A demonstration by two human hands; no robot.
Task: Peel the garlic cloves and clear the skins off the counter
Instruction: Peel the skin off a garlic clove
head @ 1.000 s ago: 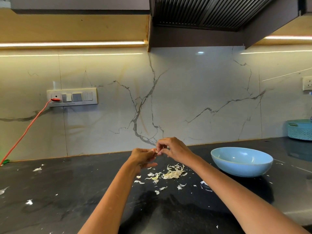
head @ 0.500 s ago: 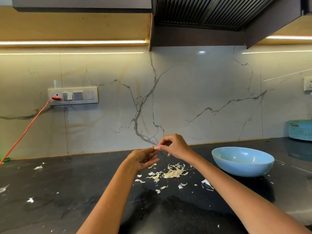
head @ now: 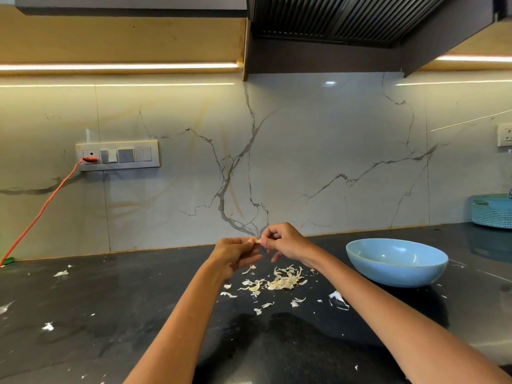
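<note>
- A small pale garlic clove (head: 257,240) is held in the air between both hands, above the dark surface (head: 124,314) and just over the pile of skins.
- The left hand (head: 235,254) pinches the clove from the left with thumb and fingertips; its lower fingers are loosely curled beneath.
- The right hand (head: 285,242) nips the clove's right end, thumb and forefinger curled onto it, the other fingers bent behind.
- Most of the clove is hidden by the fingertips; whether skin remains on it is too small to tell.
- A heap of garlic skins (head: 279,281) lies on the surface right below the hands, with stray flakes scattered to the left and the near side.
- A blue bowl (head: 396,263) stands to the right of the skins, near the right forearm; its inside looks bare from this angle.
- A teal basket (head: 490,210) is cut off at the right edge.
- An orange cable (head: 44,206) plugs into the wall switch panel (head: 117,156); no writing can be read anywhere.
</note>
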